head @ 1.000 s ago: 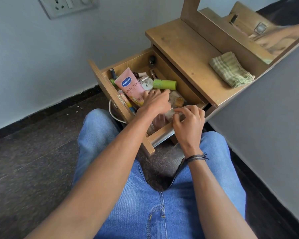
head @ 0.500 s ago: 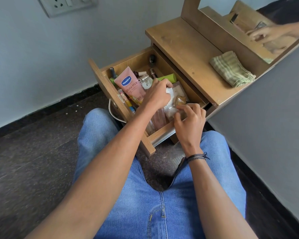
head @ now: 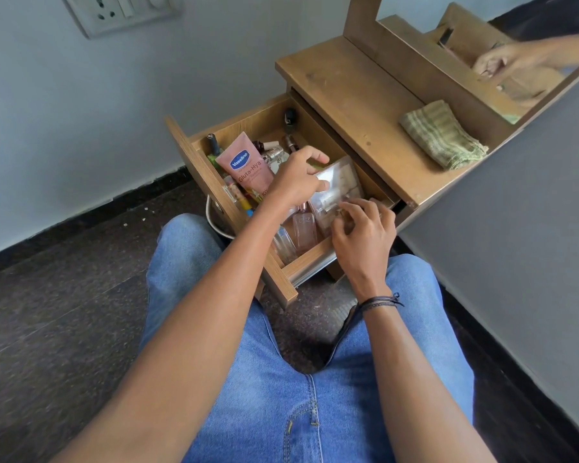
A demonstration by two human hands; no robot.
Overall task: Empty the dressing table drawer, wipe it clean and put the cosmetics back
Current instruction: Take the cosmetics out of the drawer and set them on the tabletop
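Pale wall (head: 81, 111) and dark speckled floor (head: 64, 312) surround a low wooden dressing table whose drawer (head: 201, 162) stands pulled out, full of cosmetics. Over that drawer the person's left grip (head: 296, 183) is closed on the upper edge of a clear plastic pouch (head: 340, 177), with the thumb and curled fingers pinching it. The right grip (head: 363, 233) is curled round the pouch's lower end, just above the drawer's near wall. The pouch is tilted and sits at the end of the drawer closest to the table body; whether it rests on the things beneath it cannot be told.

Just below the pouch, against the drawer's near wall, a pink perfume bottle (head: 304, 228) lies beside a clear glass bottle (head: 285, 244). A pink Vaseline tube (head: 248, 168) leans along the drawer's front panel, with a dark-capped nail polish (head: 213, 143) in the corner past it. Small bottles (head: 274, 152) crowd the drawer's far wall.

Above the drawer, on the counter (head: 348, 88), a folded green striped cloth (head: 442, 135) lies well apart from the drawer. Behind the cloth, a mirror (head: 515, 45) reflects a hand. A white cable (head: 214, 225) loops below the drawer's front. Blue jeans (head: 281, 379) fill the foreground, and a dark thread band (head: 378, 302) circles the right wrist.
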